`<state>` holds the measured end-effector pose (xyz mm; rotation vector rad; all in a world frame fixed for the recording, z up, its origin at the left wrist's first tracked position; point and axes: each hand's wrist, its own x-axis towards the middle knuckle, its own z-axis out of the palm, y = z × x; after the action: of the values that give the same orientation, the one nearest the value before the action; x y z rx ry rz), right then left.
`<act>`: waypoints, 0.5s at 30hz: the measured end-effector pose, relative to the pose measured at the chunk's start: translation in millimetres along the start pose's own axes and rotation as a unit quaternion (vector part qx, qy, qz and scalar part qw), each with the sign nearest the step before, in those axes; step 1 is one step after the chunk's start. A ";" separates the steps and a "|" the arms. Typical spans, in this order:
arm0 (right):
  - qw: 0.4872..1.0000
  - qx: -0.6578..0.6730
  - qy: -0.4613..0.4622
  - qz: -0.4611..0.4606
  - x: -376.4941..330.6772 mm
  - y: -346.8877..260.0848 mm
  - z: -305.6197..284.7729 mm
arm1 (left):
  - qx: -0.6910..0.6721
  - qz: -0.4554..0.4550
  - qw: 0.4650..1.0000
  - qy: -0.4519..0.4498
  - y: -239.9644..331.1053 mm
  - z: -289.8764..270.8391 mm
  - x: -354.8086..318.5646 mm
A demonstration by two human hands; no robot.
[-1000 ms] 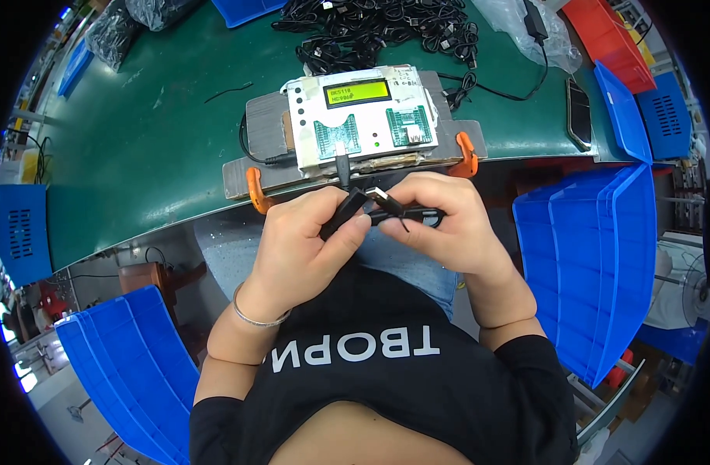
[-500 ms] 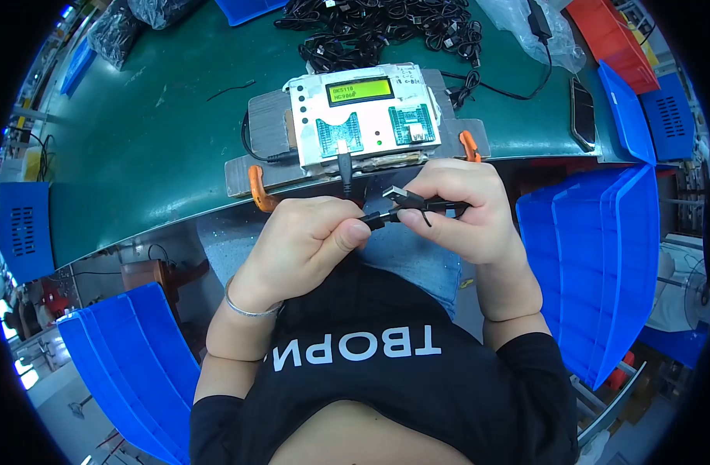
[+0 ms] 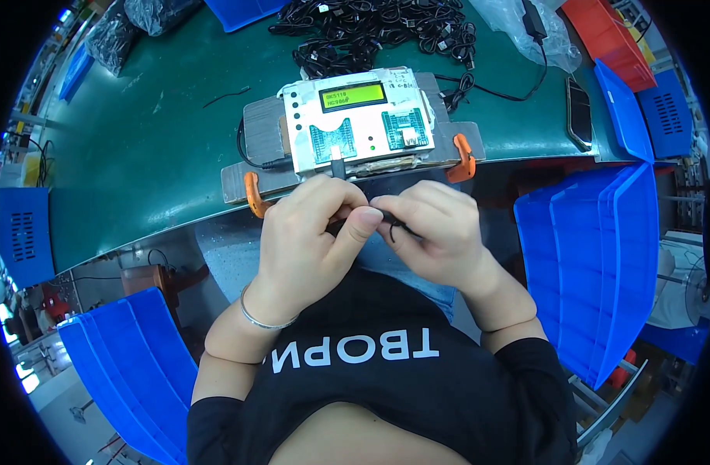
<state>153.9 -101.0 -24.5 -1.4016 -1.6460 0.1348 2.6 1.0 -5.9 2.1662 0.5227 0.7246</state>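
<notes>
Black cable [image 3: 393, 220] sits btwn the two hands, right at the fingertips; the short bit showing runs roughly L–R, dipping toward the R palm. R hand [image 3: 436, 232] has it in a tight thumb-and-finger pinch. L hand [image 3: 304, 236] pinches it too, thumb & forefinger nearly closed (end's hidden, can't tell its shape); both hands abt equally near. White box [image 3: 368, 120] lies just beyond, w/ dark plug [image 3: 338, 167] by the L knuckles.

Bright, cool light leaves pale glare on the table [image 3: 161, 147]; the screen [image 3: 355, 94] glows yellow-green. Straight lines bend toward the rim, and the corners are black.
</notes>
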 end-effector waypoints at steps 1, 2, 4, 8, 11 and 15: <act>1.000 -0.011 0.002 0.005 -1.9 -2.7 1.3 | 0.000 0.003 1.000 0.000 0.6 -1.2 1.7; 1.000 -0.023 0.004 0.011 -4.1 -4.3 1.9 | 0.012 -0.003 1.000 -0.015 1.1 -1.9 2.6; 0.999 -0.003 -0.003 0.035 -9.0 -3.8 2.5 | 0.024 -0.005 0.999 -0.030 2.8 -1.5 4.0; 0.976 0.155 -0.063 0.136 -9.0 -2.7 -8.5 | -0.002 -0.013 0.998 -0.064 4.7 0.0 5.9; 0.951 0.244 -0.102 0.157 -14.1 6.2 -14.5 | 0.012 0.032 0.997 -0.074 4.2 3.4 9.4; 0.900 0.307 0.016 0.310 -14.8 8.1 -3.2 | 0.062 0.057 0.996 -0.014 1.7 11.0 12.4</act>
<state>160.5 -111.8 -36.0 -1.3479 -0.9358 0.9110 19.3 1.1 -6.4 2.3324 0.4436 0.7398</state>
